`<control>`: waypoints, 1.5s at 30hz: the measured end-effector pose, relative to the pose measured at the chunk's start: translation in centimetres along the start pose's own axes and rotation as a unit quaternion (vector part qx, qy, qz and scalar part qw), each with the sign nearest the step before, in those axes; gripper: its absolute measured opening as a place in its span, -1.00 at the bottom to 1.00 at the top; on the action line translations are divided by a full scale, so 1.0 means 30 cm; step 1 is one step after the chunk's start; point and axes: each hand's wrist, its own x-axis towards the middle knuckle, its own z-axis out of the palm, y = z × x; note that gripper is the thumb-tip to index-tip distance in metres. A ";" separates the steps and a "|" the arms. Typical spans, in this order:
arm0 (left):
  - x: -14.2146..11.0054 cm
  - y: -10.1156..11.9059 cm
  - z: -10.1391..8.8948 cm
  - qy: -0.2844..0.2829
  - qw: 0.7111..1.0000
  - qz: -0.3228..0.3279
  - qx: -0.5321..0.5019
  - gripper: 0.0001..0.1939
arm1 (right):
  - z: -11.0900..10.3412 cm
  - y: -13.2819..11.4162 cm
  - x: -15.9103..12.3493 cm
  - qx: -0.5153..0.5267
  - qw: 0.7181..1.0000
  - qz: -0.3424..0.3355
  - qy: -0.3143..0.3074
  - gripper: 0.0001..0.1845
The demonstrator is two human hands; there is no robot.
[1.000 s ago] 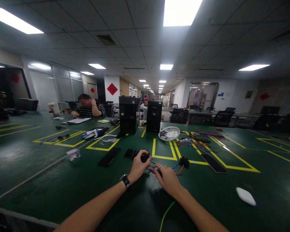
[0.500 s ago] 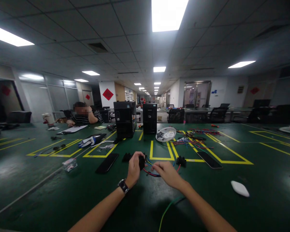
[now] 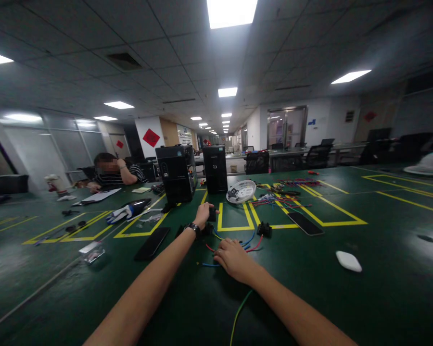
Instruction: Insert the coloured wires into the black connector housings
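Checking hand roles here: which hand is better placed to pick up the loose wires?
Probably the right hand: it rests flat on the wires. The left hand is stretched farther out, gripping a black part.

An open-plan office used as an assembly workshop: a long green table (image 3: pixel 382 250) taped with yellow outlines (image 3: pixel 321 211), two black computer towers (image 3: pixel 176 173), loose coloured wires (image 3: pixel 285 199), office chairs (image 3: pixel 317 154), ceiling light panels (image 3: pixel 231 10), glass partitions behind.

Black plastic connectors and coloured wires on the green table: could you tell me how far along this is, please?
Done: none looks finished. In hand: the left hand holds one small black plastic connector; the right hand rests on loose red and blue wires. Left: another black connector and a wire pile beyond.
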 end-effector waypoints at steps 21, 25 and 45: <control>-0.116 -0.018 0.166 -0.144 0.985 0.045 0.084 -0.72 | -0.075 0.348 -0.057 0.080 0.944 0.255 0.191 -0.36; -0.274 -0.010 0.100 -0.284 0.954 -0.082 -0.045 -0.54 | -0.073 0.159 -0.003 0.233 0.950 0.074 0.194 -0.32; -0.312 -0.032 -0.242 -0.152 0.946 -0.109 -0.266 -0.58 | -0.151 -0.057 -0.031 0.318 0.915 -0.057 -0.242 -0.90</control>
